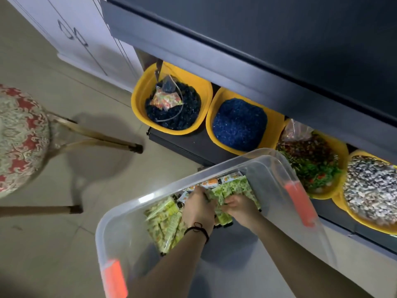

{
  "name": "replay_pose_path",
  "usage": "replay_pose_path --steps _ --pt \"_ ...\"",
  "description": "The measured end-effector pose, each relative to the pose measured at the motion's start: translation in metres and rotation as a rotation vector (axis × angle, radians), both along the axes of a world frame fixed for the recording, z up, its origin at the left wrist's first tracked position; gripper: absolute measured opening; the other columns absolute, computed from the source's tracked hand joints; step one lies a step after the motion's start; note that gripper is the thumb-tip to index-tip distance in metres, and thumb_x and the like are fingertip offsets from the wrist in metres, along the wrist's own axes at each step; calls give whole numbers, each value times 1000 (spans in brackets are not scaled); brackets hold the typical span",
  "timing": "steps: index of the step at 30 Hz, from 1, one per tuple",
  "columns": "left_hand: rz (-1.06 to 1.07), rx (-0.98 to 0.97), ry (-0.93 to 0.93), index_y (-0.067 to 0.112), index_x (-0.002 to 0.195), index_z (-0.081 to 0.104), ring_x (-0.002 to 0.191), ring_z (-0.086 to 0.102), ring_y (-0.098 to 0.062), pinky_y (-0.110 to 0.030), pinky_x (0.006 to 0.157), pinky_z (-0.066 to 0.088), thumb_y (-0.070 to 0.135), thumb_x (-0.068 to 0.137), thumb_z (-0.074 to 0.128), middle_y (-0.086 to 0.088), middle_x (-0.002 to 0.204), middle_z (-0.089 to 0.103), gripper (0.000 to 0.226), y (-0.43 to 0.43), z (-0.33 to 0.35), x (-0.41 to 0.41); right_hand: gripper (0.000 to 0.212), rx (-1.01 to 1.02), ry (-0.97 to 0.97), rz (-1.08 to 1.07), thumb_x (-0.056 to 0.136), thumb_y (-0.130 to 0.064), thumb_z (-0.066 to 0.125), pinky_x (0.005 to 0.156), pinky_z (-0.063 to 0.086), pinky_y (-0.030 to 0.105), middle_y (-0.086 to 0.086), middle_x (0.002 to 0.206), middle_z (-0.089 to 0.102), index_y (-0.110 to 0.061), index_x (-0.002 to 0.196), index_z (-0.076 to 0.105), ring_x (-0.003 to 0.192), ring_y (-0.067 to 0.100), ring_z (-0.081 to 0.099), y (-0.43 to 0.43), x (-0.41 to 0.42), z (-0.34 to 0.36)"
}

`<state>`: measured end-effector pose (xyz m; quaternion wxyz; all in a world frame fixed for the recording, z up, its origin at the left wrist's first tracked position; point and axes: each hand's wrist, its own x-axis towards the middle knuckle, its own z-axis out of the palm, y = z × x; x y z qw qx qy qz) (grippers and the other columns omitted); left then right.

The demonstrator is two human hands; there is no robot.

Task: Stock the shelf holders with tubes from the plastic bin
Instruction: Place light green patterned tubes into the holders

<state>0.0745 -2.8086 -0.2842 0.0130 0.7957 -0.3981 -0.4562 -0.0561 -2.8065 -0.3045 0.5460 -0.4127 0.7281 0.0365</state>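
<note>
Clear plastic bin (214,175) sits on the floor just below the yellow tubs (171,95). Inside it, left hand (198,208) and right hand (240,206) clamp together on a bundle of green tubes (223,191) (blurred). Grabbing so many, some could slip and spill back while lifting.

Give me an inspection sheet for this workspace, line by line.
Surface: pale tiled floor; bin stands on it.
Job's things: clear plastic bin with orange latches, green tubes inside.
Clutter: four yellow tubs of gravel and plants on the low shelf.
Grippers: left hand and right hand both in the bin, fingers closed on tubes.
Cables: nothing seen.
Surroundings: cushioned stool, white cabinet, dark shelf unit.
</note>
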Motion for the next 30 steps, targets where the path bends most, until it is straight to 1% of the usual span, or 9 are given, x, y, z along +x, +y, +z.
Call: replay_pose_path --steps 4,9,12,14,17,21,26,28,30 --pt "23 -15 15 30 96 44 78 64 -22 -35 69 54 28 84 59 5 86 66 20 -3 -3 -8 9 -31 36 -76 84 -18 69 89 53 43 11 102 71 -20 92 66 99 30 66 3 -1 -11" --pt "42 -6 190 29 97 58 66 65 -24 -42 62 58 18 81 53 2 76 66 20 -2 -6 -9 33 -55 223 -24 89 -28 62 85 48 33 6 115 66 -13 118 63 108 26 60 -2 -6 -12" --pt "64 21 337 24 88 62 44 53 -18 -30 42 50 5 84 50 -3 59 59 22 -3 -4 2 28 -19 271 -9 88 -35 63 75 49 29 2 103 70 -16 108 68 97 25 64 -6 -2 -15" --pt "107 73 398 14 85 61 37 47 -13 -21 39 41 1 88 49 -6 56 53 18 -2 1 11 26 -26 310 -3 86 -38 63 67 50 29 2 89 69 -15 96 69 82 23 64 -7 4 -19" --pt "75 90 394 11 68 49 29 40 -3 -14 33 32 6 93 50 1 48 47 25 -2 4 21 21 -43 398 -77 89 -36 62 55 36 25 1 85 65 -15 92 66 73 20 55 -9 14 -20" --pt "-40 32 397 18 79 52 42 47 -2 -11 37 36 15 96 50 3 65 55 17 -4 5 26 14 8 382 -91 83 -31 67 50 33 23 0 75 60 -18 78 64 70 22 56 -13 12 -20" --pt "-266 -21 392 23 89 54 56 58 -5 -7 45 41 21 97 50 -9 85 67 9 -8 26 32 10 100 307 -54 74 -11 73 58 50 28 6 76 64 -11 70 63 78 27 66 -16 1 6" --pt "-353 -73 372 21 94 58 65 63 -10 -8 48 42 22 97 50 -5 88 68 8 -13 41 37 16 104 237 -13 76 -9 73 57 49 29 4 76 60 -13 79 58 76 25 62 -17 -3 26" --pt "-409 -125 355 15 98 62 77 67 -16 -13 56 45 21 96 51 3 91 65 12 -22 62 44 34 56 119 17 78 -10 72 44 43 21 1 82 57 -22 101 49 67 20 56 -21 -4 51"
